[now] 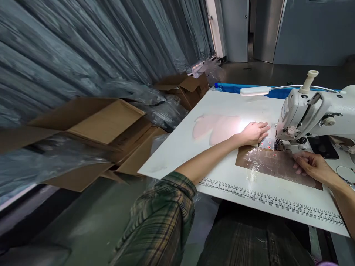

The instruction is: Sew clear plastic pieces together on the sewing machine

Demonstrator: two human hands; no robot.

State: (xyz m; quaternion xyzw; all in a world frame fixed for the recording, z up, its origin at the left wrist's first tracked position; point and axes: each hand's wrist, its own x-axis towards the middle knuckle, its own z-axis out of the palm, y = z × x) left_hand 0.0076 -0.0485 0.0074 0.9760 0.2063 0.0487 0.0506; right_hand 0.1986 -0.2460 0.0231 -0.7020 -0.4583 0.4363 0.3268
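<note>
Head view: the left hand point(253, 133) lies palm down, fingers stretched out side by side and gripping nothing visible, just left of the needle area of the sewing machine point(327, 111). A pale pink piece point(224, 127) spreads over the desk point(177, 155) to the left of these fingers, partly behind the forearm; whether it runs on under the palm is hidden. Laid flat like that, the hand seems meant to steady the work without bunching it. Just below the left fingers, beside the needle, sits a small whitish patch with red marks point(266, 143). The right hand point(307, 164) hangs over the right part of a glossy brown panel point(263, 162), thumb and forefinger close together; I cannot tell whether they pinch anything. The lamp point(255, 91), beyond the left fingers, is probably set there to light the needle area. A printed ruler point(271, 199) runs along the desk edge, nearer the wearer than both hands.
</note>
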